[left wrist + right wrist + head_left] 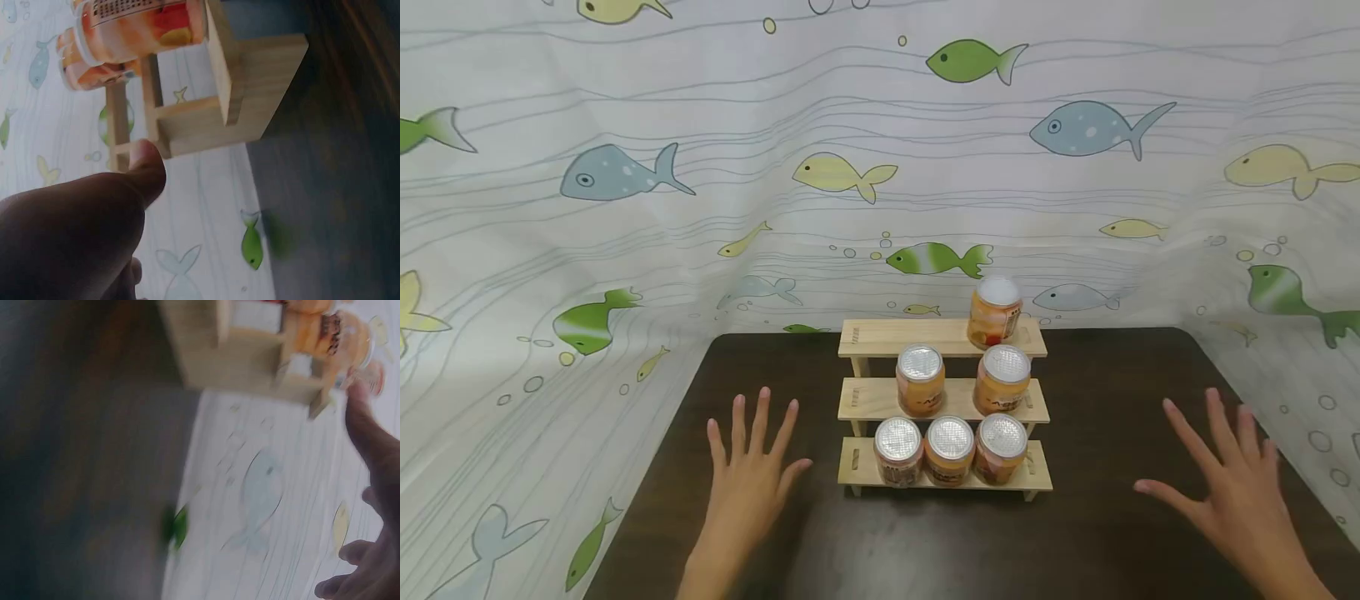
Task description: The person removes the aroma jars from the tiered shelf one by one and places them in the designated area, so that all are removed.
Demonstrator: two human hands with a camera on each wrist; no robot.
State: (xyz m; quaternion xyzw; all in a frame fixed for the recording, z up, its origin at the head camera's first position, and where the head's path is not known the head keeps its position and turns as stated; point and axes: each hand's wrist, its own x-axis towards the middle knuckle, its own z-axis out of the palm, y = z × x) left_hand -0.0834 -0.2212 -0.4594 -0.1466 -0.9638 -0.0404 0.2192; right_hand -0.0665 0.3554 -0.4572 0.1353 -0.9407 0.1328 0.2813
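Observation:
A three-tier wooden rack [910,335] stands mid-table with several orange-labelled jars on it. One jar with a white top [994,312] sits at the right of the top tier. On the middle tier are two jars with silvery lids, one near the centre [921,383] and one at the right [1002,382]. Three more, including a bottom-tier jar [950,452], stand side by side below. My left hand [751,479] is left of the rack, fingers spread, holding nothing. To the right, my right hand [1236,492] is likewise spread and apart from everything.
The rack and hands are over a dark brown table [917,542]. A white fish-patterned sheet [737,108] rises behind the table and along both sides. In the left wrist view, the rack's side panel [269,87] shows near the thumb.

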